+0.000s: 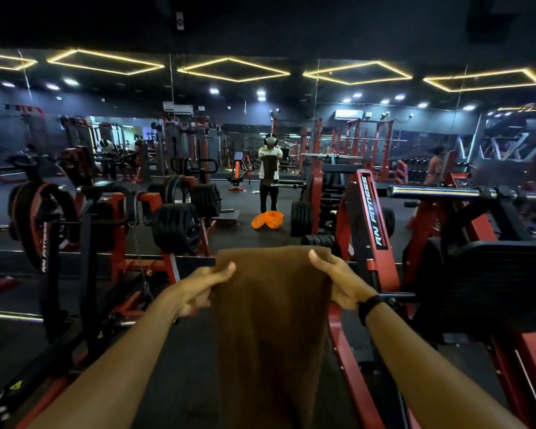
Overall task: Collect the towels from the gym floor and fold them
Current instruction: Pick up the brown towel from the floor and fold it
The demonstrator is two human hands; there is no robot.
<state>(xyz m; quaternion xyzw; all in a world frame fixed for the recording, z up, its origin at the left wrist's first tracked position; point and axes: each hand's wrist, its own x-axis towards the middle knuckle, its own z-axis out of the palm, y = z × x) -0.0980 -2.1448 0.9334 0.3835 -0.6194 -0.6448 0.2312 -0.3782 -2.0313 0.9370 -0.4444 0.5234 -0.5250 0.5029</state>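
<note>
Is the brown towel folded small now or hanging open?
Hanging open: the left hand and right hand hold the brown towel by its top corners.

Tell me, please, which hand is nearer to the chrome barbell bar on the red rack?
Right. The right hand grips the brown towel's top corner on the side of the chrome barbell bar; the left hand holds the opposite corner, farther away.

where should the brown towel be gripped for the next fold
By its two top corners, from the outer sides, as the left hand and right hand hold it now. The brown towel hangs long and flat from that top edge, so pinching the corners keeps it spread.
</note>
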